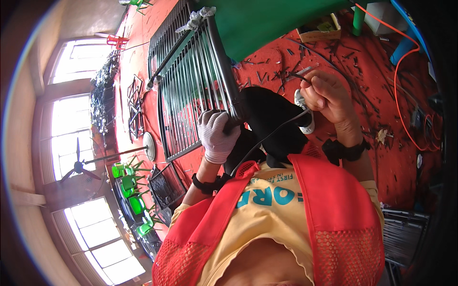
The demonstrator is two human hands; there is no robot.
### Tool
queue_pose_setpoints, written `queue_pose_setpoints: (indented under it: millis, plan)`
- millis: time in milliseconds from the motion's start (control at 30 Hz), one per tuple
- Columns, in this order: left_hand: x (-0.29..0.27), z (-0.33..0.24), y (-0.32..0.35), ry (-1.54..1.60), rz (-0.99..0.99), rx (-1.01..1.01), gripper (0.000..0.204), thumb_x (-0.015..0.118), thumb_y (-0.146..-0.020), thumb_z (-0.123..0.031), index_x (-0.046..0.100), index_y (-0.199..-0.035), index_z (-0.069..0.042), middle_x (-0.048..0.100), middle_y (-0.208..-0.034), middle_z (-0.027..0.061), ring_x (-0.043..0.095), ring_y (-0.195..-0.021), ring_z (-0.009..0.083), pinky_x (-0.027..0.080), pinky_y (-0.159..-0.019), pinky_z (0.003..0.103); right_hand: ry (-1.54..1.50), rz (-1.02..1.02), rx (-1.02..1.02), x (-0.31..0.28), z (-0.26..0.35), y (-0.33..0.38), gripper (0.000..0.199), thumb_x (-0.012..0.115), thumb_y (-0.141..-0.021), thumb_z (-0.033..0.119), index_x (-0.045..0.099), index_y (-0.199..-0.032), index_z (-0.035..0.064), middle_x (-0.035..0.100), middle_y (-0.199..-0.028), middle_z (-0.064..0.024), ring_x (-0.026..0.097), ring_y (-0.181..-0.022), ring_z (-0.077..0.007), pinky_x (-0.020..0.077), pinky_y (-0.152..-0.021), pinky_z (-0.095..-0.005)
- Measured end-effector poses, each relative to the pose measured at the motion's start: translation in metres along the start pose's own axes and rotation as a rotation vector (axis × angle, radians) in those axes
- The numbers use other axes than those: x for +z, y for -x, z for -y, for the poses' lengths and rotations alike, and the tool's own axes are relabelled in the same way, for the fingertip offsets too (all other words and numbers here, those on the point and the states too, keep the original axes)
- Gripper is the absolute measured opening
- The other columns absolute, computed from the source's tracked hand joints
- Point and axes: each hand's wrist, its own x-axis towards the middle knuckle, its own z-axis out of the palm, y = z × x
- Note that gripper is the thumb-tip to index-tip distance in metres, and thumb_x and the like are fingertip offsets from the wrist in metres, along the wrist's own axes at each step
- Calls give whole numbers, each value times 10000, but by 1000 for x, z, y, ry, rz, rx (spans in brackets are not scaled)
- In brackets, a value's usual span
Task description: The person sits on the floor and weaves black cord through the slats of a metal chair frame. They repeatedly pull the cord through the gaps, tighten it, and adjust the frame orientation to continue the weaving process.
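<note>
My left hand (217, 137), in a striped whitish glove, has its fingers curled over the near end of a black metal rack (231, 90) with many thin parallel bars. The rack stands in front of me and slants away to the far left. Crumpled clear plastic wrap (196, 19) clings to its far corner. My right hand (325, 95) is bare and closed, raised to the right of the rack and apart from it. A thin black strip (299, 77) sticks out from between its thumb and fingers. A thin grey cable (281, 126) runs from my vest toward that wrist.
Dark scraps litter the red floor (377, 102) at right, around a cardboard box (319, 32). An orange hose (397, 81) curves down the right side. A green surface (267, 24) lies beyond the rack. Green chairs (129, 186) and a standing fan (79, 167) are at left.
</note>
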Motion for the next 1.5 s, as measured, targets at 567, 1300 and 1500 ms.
queue_pose_setpoints:
  millis: [567, 1300, 1500]
  plan:
    - [-19, 2, -12, 91, -188, -121, 279, 700, -583, 14, 515, -781, -53, 518, -770, 99, 516, -783, 325, 430, -700, 412, 14, 88, 146, 32, -19, -15, 231, 496, -971, 246, 602, -968, 41, 414, -554, 31, 344, -483, -42, 254, -437, -201]
    - [0, -2, -6, 131, -164, -32, 299, 759, -601, -117, 553, -817, -88, 555, -745, 59, 547, -774, 287, 413, -750, 424, -4, 50, 201, 32, -26, -13, 217, 517, -965, 224, 617, -944, 33, 421, -555, 36, 352, -470, -32, 260, -434, -198]
    - [0, -2, -4, 115, -146, -36, 304, 760, -600, -120, 553, -821, -90, 554, -746, 55, 546, -775, 288, 411, -752, 422, 8, 41, 205, 34, -27, -12, 218, 520, -965, 221, 612, -935, 26, 427, -569, 35, 356, -476, -31, 262, -432, -198]
